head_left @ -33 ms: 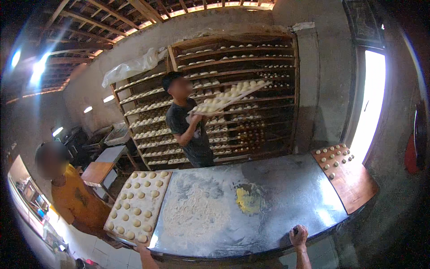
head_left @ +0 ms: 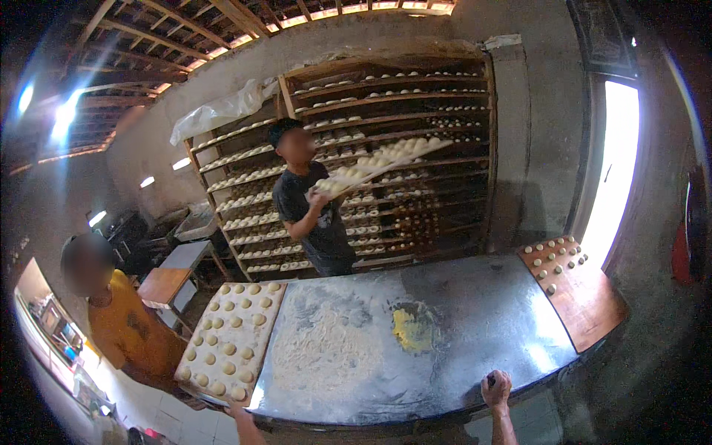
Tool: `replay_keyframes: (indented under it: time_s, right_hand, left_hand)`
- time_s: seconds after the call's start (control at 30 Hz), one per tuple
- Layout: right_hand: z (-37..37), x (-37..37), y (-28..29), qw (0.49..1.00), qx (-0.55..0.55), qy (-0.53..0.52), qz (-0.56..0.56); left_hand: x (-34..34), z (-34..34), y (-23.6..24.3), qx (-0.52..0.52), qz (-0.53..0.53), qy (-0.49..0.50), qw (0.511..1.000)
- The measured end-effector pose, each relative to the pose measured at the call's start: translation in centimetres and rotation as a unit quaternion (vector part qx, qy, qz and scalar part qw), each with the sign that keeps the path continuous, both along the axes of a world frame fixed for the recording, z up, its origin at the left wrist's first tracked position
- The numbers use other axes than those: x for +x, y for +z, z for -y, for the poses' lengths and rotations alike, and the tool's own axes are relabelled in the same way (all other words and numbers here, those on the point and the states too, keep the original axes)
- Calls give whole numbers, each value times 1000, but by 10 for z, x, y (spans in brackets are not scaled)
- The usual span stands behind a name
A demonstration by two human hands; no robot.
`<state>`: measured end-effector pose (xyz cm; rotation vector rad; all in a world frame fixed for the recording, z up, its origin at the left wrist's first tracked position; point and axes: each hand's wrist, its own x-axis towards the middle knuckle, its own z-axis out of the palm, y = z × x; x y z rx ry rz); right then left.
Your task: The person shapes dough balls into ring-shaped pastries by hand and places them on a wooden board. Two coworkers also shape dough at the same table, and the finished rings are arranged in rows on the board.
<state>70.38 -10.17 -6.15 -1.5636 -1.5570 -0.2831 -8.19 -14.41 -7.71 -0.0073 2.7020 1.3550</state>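
At the lower left, my left hand (head_left: pixel 239 410) is at the near right corner of a floured board (head_left: pixel 259 354) bearing rows of round pale dough balls (head_left: pixel 228 368). Its fingers are small and partly hidden against the board's edge, so their grip is unclear. My right hand (head_left: pixel 498 388) is closed at the near edge of the metal-topped table (head_left: pixel 475 319), right of the middle. A small dark thing (head_left: pixel 490 380) shows at its fingers, too small to name. Dry flour (head_left: pixel 326 356) and a yellow patch (head_left: pixel 411 331) lie on the tabletop between the hands.
A brown board (head_left: pixel 589 315) with smaller dough balls lies at the table's right end. Across the table, a co-worker (head_left: pixel 311 215) holds a tilted tray of dough (head_left: pixel 382 165) before a loaded wooden rack (head_left: pixel 491 141). Another person (head_left: pixel 130 319) stands at left.
The co-worker's tray and hands have shifted slightly left and down. The whole view has moved a little. My hands stay in nearly the same places.
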Motion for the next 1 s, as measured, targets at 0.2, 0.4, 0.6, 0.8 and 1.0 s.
replay_keyframes:
  time_s: [0.2, 0.4, 0.6, 0.8, 1.0]
  right_hand:
    - [2, -11, 26, 999, -22, -5, -31]
    - [4, -11, 46, 991, -131, -23, -34]
    - [-1, -6, 39, 990, -139, -18, -11]
    - [4, -2, 41, 990, -140, -20, -27]
    - [0, -6, 38, 989, -137, -37, -31]
  left_hand:
    - [83, 13, -37, 68, -34, -56, 996]
    - [181, 18, -60, 126, -70, -156, 977]
    - [222, 13, -75, 118, -63, -233, 963]
    - [255, -6, -66, 113, -62, -278, 952]
    - [263, -18, -69, 106, -63, -298, 947]
